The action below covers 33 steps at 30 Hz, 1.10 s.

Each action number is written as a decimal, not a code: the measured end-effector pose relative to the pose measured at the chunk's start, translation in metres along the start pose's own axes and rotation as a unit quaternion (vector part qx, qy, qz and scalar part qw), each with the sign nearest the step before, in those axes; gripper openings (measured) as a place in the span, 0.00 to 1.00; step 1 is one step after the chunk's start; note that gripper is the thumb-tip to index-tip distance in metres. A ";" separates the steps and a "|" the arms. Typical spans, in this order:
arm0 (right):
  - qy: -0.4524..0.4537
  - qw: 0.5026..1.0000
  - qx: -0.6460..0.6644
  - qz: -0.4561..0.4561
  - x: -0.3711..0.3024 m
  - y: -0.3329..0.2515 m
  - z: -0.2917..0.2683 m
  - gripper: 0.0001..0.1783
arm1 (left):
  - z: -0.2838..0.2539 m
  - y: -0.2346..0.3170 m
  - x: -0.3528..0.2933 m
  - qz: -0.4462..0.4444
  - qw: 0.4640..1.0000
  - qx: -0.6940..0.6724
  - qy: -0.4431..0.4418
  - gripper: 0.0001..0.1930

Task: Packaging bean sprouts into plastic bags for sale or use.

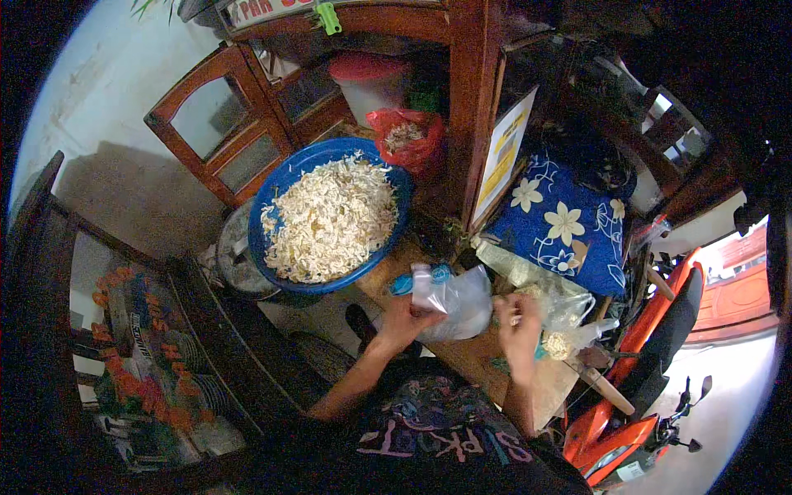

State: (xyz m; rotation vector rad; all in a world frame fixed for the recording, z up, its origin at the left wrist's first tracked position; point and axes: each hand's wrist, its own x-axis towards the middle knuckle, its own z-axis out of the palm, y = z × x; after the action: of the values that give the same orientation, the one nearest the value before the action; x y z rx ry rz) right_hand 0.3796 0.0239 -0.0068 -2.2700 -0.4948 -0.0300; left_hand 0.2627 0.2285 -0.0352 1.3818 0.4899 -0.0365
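Left hand [403,326] was closed on the edge of a clear plastic bag [460,312], thumb and fingers gripping the film. Bag sat between the two hands, in front of the torso, body puffed out toward the right hand [520,332]. Right hand: fingers curled inward, just beside the bag, apart from the left. Pale bits showed near its fingertips; too blurred to tell whether it was clamped on anything.

Main stock of pale shredded pieces [338,216], mushroom-like, lay heaped in the blue basin [403,198], ahead and to the left. Smaller clump of shreds [558,345] was by the right hand, next to a second clear bag [569,304] on the wooden table [551,394]. Red plastic bag [426,153] with more pieces stood at the basin's far side, in front of the red-lidded bucket [373,101].

Step in hand, my read: bag handling, likely portioning shreds. Left was the steadying hand, right the working one. Next move seemed to call for a firm left grip, mouth of the bag spread, right fingers kept clear of the thin film so it wouldn't snag or collapse. Bag fill: couldn't tell.
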 end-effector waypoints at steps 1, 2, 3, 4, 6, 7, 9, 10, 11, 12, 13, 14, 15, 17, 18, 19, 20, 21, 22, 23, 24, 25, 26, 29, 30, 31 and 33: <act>-0.077 0.993 0.079 -0.034 -0.010 0.004 0.016 0.12 | 0.005 -0.011 0.007 0.095 0.992 0.066 0.051 0.21; -0.152 0.974 0.157 -0.067 -0.019 0.012 0.033 0.11 | 0.011 -0.016 0.012 0.189 0.968 0.130 0.099 0.23; -0.149 0.974 0.157 -0.063 -0.020 0.011 0.045 0.11 | 0.017 0.000 0.006 0.176 0.969 0.160 0.071 0.22; -0.203 0.952 0.228 -0.003 -0.019 0.006 0.055 0.13 | 0.017 0.003 0.006 0.176 0.969 0.160 0.069 0.22; -0.251 0.920 0.295 0.061 -0.012 0.001 0.055 0.14 | 0.015 0.004 0.006 0.107 0.982 0.122 0.097 0.12; -0.232 0.816 0.489 0.203 -0.010 -0.006 0.045 0.12 | 0.008 -0.001 0.008 0.104 0.983 0.125 0.086 0.12; -0.173 0.608 0.715 0.298 0.001 0.011 0.035 0.10 | -0.015 -0.010 0.011 0.177 0.955 0.121 0.203 0.13; -0.078 0.611 0.698 0.365 0.014 -0.021 0.019 0.09 | -0.026 -0.004 0.007 0.089 0.980 -0.020 0.177 0.12; -0.066 0.641 0.689 0.331 0.019 -0.008 0.019 0.09 | -0.045 -0.035 0.021 0.153 0.971 -0.005 0.185 0.12; -0.050 0.669 0.678 0.299 0.024 0.009 0.019 0.10 | -0.050 -0.033 0.020 0.201 0.954 0.053 0.218 0.11; -0.053 0.705 0.631 0.318 0.031 -0.021 0.008 0.12 | -0.043 -0.016 0.019 0.252 0.896 0.229 0.284 0.15; -0.055 0.739 0.581 0.337 0.035 -0.048 -0.002 0.15 | -0.034 0.002 0.019 0.300 0.801 0.393 0.338 0.21; -0.161 0.799 0.558 0.160 0.028 -0.004 0.020 0.23 | -0.024 0.013 0.020 0.308 0.805 0.392 0.321 0.21; -0.234 0.865 0.443 0.031 0.030 -0.016 0.027 0.25 | -0.009 0.020 0.023 0.378 0.725 0.522 0.243 0.34; -0.309 0.895 0.307 -0.099 0.031 -0.022 0.027 0.28 | -0.004 0.024 0.022 0.382 0.727 0.522 0.232 0.34; -0.304 0.897 0.308 -0.095 0.030 -0.022 0.022 0.28 | 0.001 0.026 0.018 0.304 0.835 0.425 0.175 0.36; -0.261 0.952 0.126 -0.095 0.029 -0.021 0.018 0.29 | 0.004 0.025 0.015 0.214 0.917 0.317 0.114 0.38; -0.211 0.972 -0.060 -0.090 0.029 -0.018 0.016 0.31 | -0.006 0.020 0.014 0.194 0.917 0.327 0.121 0.38; -0.209 0.972 -0.063 -0.086 0.029 -0.012 0.006 0.31 | -0.011 0.020 0.017 0.195 0.918 0.325 0.117 0.38; -0.224 0.962 0.154 0.009 0.029 0.000 -0.001 0.31 | -0.017 0.016 0.021 0.217 0.920 0.294 0.139 0.38; -0.224 0.899 0.362 0.102 0.029 0.013 -0.005 0.30 | -0.021 0.013 0.025 0.238 0.921 0.263 0.162 0.38; -0.248 0.737 0.609 0.157 0.022 0.025 -0.001 0.33 | -0.024 0.013 0.030 0.203 0.944 0.223 0.135 0.36; -0.247 0.736 0.610 0.158 0.015 0.034 -0.001 0.33 | -0.025 0.018 0.028 0.202 0.944 0.224 0.134 0.36; -0.404 0.846 0.348 0.001 0.016 0.041 -0.022 0.21 | -0.039 0.019 0.016 -0.008 0.914 -0.373 -0.160 0.30; -0.405 0.845 0.348 0.003 0.014 0.031 -0.025 0.21 | -0.044 0.006 0.016 -0.009 0.914 -0.374 -0.159 0.30; -0.357 0.922 0.151 -0.017 0.009 0.021 -0.024 0.22 | -0.043 0.004 0.017 -0.010 0.973 -0.144 -0.180 0.30; -0.291 0.953 -0.088 0.011 -0.001 0.014 -0.013 0.30 | -0.038 -0.003 0.020 -0.010 0.977 0.092 -0.192 0.29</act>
State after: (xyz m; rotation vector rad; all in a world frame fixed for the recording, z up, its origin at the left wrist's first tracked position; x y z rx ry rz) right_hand 0.3854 0.0056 -0.0086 -2.4446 -0.7960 0.6463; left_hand 0.2683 0.2689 -0.0496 1.5058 0.1788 -0.3679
